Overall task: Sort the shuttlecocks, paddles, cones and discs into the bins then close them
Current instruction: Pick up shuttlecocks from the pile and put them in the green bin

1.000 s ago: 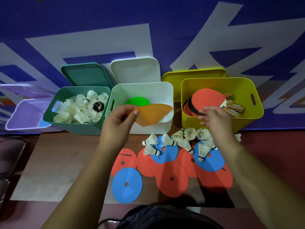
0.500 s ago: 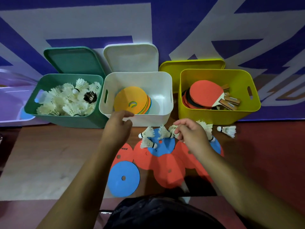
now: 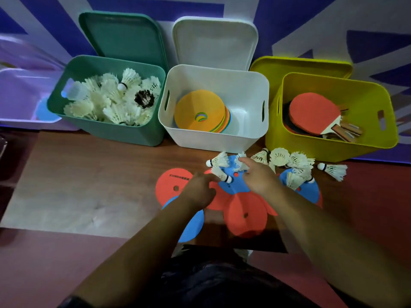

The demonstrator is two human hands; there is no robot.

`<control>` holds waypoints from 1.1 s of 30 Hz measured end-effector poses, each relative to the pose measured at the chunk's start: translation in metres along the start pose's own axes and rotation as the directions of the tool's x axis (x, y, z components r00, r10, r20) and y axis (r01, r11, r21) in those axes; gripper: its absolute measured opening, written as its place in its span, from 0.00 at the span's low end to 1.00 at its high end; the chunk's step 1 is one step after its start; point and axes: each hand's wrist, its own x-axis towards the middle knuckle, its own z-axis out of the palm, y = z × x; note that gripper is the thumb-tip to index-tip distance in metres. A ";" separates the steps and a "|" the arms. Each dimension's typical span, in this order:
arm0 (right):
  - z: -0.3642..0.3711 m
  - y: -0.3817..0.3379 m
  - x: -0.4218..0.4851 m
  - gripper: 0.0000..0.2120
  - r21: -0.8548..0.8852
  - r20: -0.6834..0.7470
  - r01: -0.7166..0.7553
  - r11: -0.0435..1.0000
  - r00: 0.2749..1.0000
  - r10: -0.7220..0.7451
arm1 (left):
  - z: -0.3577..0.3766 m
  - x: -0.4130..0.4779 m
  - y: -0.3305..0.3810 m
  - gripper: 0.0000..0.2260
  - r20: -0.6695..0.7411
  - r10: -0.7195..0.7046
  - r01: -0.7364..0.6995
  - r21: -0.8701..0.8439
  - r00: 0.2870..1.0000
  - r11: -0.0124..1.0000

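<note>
Over a wooden board [image 3: 77, 174] by a blue-white wall [image 3: 289, 23], left hand [image 3: 198, 191] and right hand [image 3: 260, 177] curl fingers, grip unclear.

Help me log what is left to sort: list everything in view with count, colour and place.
Bins: four, back row, left to right: lilac bin, green bin, white bin, yellow bin.
Lids: three, propped behind their bins: green lid, white lid, yellow lid.
Binned shuttlecocks: many, white, one dark, in green bin.
Cone stack: one, orange on top, in white bin.
Paddles: several, red on top, in yellow bin.
Loose shuttlecocks: about nine, white, before white and yellow bins.
Flat discs: several, overlapping in front: red discs, blue discs.
Hands: left hand, right hand, among loose shuttlecocks; grip unclear.
</note>
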 end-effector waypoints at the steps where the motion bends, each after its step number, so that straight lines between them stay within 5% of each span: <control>1: 0.002 0.001 0.004 0.29 -0.047 0.018 -0.005 0.999 1.000 0.006 | 0.001 0.004 -0.002 0.21 0.012 0.005 -0.005 0.001 1.000 1.000; 6: 0.015 0.002 0.011 0.27 -0.220 0.015 -0.056 0.974 0.998 0.061 | 0.005 0.017 -0.013 0.19 0.090 0.048 -0.046 -0.019 0.995 0.999; 13: 0.026 -0.009 -0.004 0.12 -0.214 -0.144 -0.065 0.975 0.989 0.034 | -0.017 0.021 -0.031 0.10 -0.050 0.202 -0.207 -0.161 0.978 0.965; 22: 0.041 -0.107 -0.012 0.03 -0.115 -0.173 0.357 0.927 0.912 -0.373 | -0.122 -0.009 -0.070 0.11 -0.257 0.094 -0.183 -0.350 0.962 0.919; 26: 0.044 -0.166 -0.019 0.02 -0.125 -0.206 0.533 0.837 0.811 -0.548 | -0.173 -0.028 -0.095 0.07 -0.353 0.060 -0.201 -0.380 0.934 0.903; 33: 0.041 -0.237 -0.008 0.02 -0.077 -0.284 0.610 0.789 0.745 -0.604 | -0.257 -0.052 -0.120 0.09 -0.605 0.010 -0.251 -0.316 0.797 0.915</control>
